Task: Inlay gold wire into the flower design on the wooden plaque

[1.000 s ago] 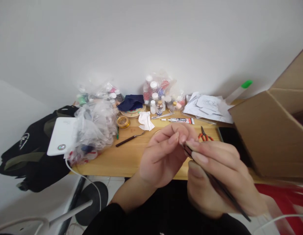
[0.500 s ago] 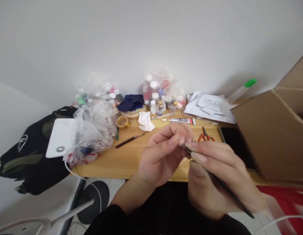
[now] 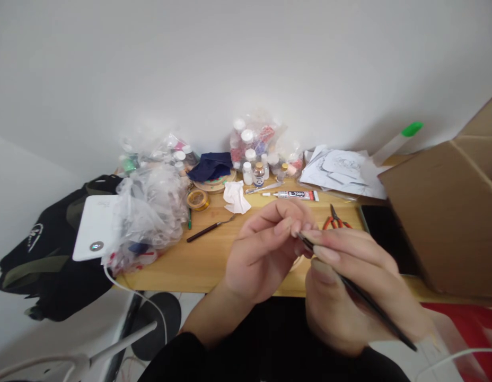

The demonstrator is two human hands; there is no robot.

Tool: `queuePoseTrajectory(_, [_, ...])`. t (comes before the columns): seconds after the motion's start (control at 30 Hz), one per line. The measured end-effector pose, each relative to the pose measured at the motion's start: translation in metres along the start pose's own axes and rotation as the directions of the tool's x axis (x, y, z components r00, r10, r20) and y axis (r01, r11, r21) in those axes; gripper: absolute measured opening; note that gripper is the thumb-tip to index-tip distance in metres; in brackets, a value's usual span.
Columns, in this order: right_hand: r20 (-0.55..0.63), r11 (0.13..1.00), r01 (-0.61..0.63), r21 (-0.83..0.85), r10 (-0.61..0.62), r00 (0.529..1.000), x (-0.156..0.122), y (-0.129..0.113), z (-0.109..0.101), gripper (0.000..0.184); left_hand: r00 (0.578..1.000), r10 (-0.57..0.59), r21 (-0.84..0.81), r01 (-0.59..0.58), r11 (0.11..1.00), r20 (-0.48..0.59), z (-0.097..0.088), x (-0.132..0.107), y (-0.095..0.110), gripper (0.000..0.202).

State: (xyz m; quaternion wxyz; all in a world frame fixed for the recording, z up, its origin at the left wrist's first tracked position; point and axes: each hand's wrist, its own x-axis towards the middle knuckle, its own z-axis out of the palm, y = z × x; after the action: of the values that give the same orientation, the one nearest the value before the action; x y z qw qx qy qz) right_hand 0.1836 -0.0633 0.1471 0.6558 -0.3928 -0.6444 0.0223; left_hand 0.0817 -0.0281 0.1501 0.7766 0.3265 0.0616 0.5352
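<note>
A slim dark tool [image 3: 375, 311], pinched in the right hand [image 3: 369, 268], slants forward and leftward to end at the left hand [image 3: 262, 254], whose fingertips press together, on what I cannot tell, with a glue tube [image 3: 297, 196] lying beyond.

The right hand [image 3: 369, 276] covers part of the black tool [image 3: 379, 314] it holds, anything the left hand [image 3: 260, 254] pinches is too small to tell, and the cardboard box [image 3: 440, 223], cut off at the right edge, hides part of a flat black thing [image 3: 379, 225].
</note>
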Motion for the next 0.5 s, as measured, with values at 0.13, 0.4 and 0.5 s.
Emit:
queuePoseTrajectory(0.13, [0.001,1.0,-0.014,0.013,0.014,1.0,0.0005,-0.0026,0.0015,0.008,1.0,-0.007,-0.003,0.007,1.0,-0.022,0.0008,-0.0003,0.0003,0.022])
queuePoseTrajectory(0.4, [0.039,0.999,0.012,0.034,-0.014,0.999,0.003,-0.0043,-0.0044,0.005,0.998,-0.013,0.013,0.014,1.0,-0.058,0.0054,-0.0015,-0.0002,0.025])
queuePoseTrajectory(0.5, [0.087,0.997,0.055,0.044,-0.059,0.994,0.0049,-0.0043,-0.0076,0.005,0.996,-0.001,0.033,0.004,0.999,-0.088,0.0062,-0.0025,-0.0008,0.026])
